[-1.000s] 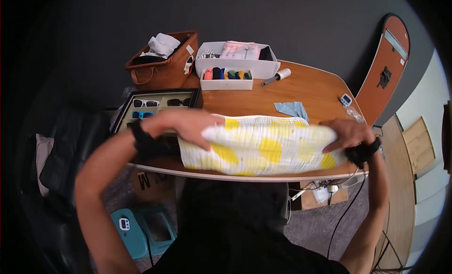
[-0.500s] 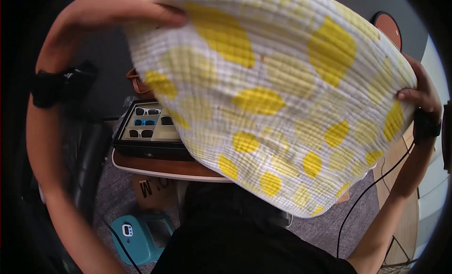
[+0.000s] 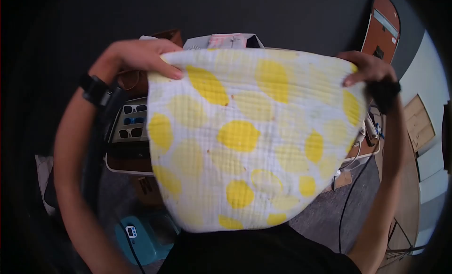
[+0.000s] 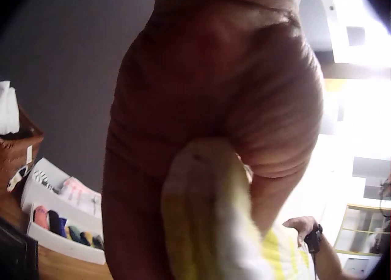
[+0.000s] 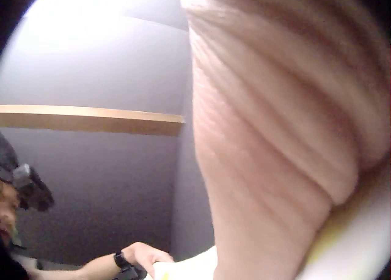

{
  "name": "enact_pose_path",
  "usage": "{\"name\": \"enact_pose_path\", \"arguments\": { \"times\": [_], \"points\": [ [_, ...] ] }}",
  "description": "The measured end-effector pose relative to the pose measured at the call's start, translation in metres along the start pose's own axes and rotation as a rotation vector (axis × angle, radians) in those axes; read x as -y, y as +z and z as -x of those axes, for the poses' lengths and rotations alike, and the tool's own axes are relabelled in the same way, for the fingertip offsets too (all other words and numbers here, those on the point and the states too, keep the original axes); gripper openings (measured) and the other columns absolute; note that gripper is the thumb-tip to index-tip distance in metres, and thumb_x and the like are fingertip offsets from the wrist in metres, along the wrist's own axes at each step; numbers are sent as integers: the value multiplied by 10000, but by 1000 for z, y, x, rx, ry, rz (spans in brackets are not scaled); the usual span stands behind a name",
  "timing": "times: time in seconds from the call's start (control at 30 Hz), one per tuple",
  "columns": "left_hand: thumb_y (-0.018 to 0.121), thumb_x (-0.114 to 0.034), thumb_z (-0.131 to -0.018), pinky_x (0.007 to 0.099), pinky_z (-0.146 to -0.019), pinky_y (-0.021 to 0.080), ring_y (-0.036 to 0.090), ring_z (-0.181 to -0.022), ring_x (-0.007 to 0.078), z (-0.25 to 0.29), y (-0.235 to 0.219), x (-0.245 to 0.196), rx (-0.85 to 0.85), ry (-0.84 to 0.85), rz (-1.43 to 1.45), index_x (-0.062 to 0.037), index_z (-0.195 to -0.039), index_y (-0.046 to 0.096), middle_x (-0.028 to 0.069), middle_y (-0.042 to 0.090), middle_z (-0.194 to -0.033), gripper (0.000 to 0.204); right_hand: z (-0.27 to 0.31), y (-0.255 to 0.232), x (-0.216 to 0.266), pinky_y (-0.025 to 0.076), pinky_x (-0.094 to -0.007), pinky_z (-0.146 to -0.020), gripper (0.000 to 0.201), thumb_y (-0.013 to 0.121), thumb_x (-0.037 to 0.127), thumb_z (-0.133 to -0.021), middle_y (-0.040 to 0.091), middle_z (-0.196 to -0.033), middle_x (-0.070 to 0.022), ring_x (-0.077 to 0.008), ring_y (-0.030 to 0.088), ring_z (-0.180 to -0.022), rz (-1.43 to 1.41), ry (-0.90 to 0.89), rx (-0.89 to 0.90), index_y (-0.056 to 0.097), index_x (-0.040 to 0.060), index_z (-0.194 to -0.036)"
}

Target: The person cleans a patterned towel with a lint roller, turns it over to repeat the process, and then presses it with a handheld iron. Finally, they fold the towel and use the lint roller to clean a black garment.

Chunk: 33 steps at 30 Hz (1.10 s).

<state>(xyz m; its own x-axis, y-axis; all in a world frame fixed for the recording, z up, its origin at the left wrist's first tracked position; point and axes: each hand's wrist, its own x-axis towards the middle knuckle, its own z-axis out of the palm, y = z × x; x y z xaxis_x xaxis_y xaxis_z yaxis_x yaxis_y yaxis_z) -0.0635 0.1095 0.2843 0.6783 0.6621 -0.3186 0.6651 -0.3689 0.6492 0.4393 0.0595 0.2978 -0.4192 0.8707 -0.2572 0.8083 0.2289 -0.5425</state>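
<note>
A white cloth (image 3: 263, 147) printed with yellow lemons hangs spread in front of my body, covering much of the table. My left hand (image 3: 141, 57) grips its upper left corner, thumb lying on the near side. At the upper right corner my right hand (image 3: 369, 69) pinches the edge between thumb and fingers. The lower edge droops in a curve over my lap. In the left wrist view a thick fold of the cloth (image 4: 211, 213) sits between thumb and fingers. Much of the right wrist view is filled by my right hand (image 5: 275, 133), with cloth at its lower right.
Left of the cloth, a case of sunglasses (image 3: 133, 121) stands on the table (image 3: 127, 165). Behind are a brown basket (image 4: 18, 148) and white boxes, one holding rolled colourful items (image 4: 67, 233). A teal stool (image 3: 141, 241) is on the floor; a black cable (image 3: 351, 194) hangs at right.
The cloth was lifted from a low position over the table and swung up close to the camera. Now it hangs lower and flatter, its top edge nearly level; both hands keep hold.
</note>
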Motion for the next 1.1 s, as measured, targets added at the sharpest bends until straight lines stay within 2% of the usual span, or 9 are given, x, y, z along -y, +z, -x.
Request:
{"name": "enact_pose_path", "arguments": {
  "times": [0.07, 0.23, 0.4, 0.53, 0.6, 0.67, 0.73, 0.83, 1.1],
  "points": [
    [781, -260, -906, 318, -963, 518, 648, -1098, 158, -47, 7, 45, 11, -42, 57, 31, -1314, 608, 99, 695, -1203, 530, -35, 24, -15, 460, -402, -1060, 840, 902, 414, -738, 687, -1261, -137, -278, 626, -1194, 97, 161, -142, 575, 17, -1402],
    [735, -182, -901, 353, -969, 520, 670, -1084, 202, -130, 45, 157, -28, -120, -176, 21, -1277, 628, 135, 709, -1192, 440, -130, 88, -84, 405, -422, -1130, 931, 864, 529, -737, 618, -1379, -195, -339, 577, -1294, 124, 308, -34, 533, 42, -1458],
    [676, -227, -860, 403, -975, 521, 679, -1147, 316, -148, 84, 137, -183, -419, -675, -31, -1254, 662, 179, 705, -1237, 440, -174, 126, -121, 462, -388, -1064, 738, 802, 418, -822, 654, -1342, -155, -294, 614, -1253, 201, 235, -71, 559, 66, -1423],
    [630, -188, -886, 586, -1089, 382, 571, -1270, 342, -158, 104, 135, -310, -495, -901, -43, -1377, 557, 202, 607, -1353, 517, -192, 141, -135, 481, -406, -1046, 590, 762, 330, -861, 675, -1282, -169, -320, 633, -1205, 363, 152, -244, 594, 37, -1346],
    [635, -200, -903, 638, -1113, 297, 493, -1320, 363, -155, 121, 136, -451, -374, -974, -35, -1396, 525, 211, 539, -1404, 532, -181, 156, -126, 475, -437, -1062, 559, 738, 344, -892, 640, -1323, -190, -349, 594, -1240, 418, 102, -286, 598, 23, -1327],
    [654, -279, -916, 613, -1179, 245, 410, -1405, 395, -154, 140, 115, -473, 2, -991, -8, -1415, 493, 218, 490, -1453, 591, -175, 185, -117, 458, -463, -1088, 593, 714, 403, -915, 577, -1398, -212, -372, 533, -1305, 558, -115, -581, 582, 23, -1352],
    [607, -388, -972, 591, -1227, 165, 279, -1494, 426, -156, 182, 93, -515, 27, -867, -22, -1504, 406, 273, 312, -1586, 676, -166, 213, -103, 366, -510, -1173, 794, 620, 611, -936, 417, -1546, -254, -402, 395, -1440, 439, -190, -416, 475, 55, -1483],
    [565, -473, -1003, 565, -1251, 97, 143, -1547, 437, -169, 230, 87, -419, 125, -547, -66, -1591, 280, 285, 163, -1652, 770, -155, 250, -83, 286, -526, -1216, 835, 530, 660, -967, 323, -1611, -257, -407, 314, -1494, 502, -162, -380, 360, 112, -1573],
    [497, -534, -1026, 571, -1248, 76, 74, -1570, 396, -193, 255, 134, -462, 230, -590, -166, -1639, 185, 221, 99, -1693, 780, -170, 261, -118, 110, -560, -1263, 803, 382, 725, -990, 142, -1699, -176, -370, 129, -1569, 416, -146, -320, 228, 268, -1633]
  ]
}}
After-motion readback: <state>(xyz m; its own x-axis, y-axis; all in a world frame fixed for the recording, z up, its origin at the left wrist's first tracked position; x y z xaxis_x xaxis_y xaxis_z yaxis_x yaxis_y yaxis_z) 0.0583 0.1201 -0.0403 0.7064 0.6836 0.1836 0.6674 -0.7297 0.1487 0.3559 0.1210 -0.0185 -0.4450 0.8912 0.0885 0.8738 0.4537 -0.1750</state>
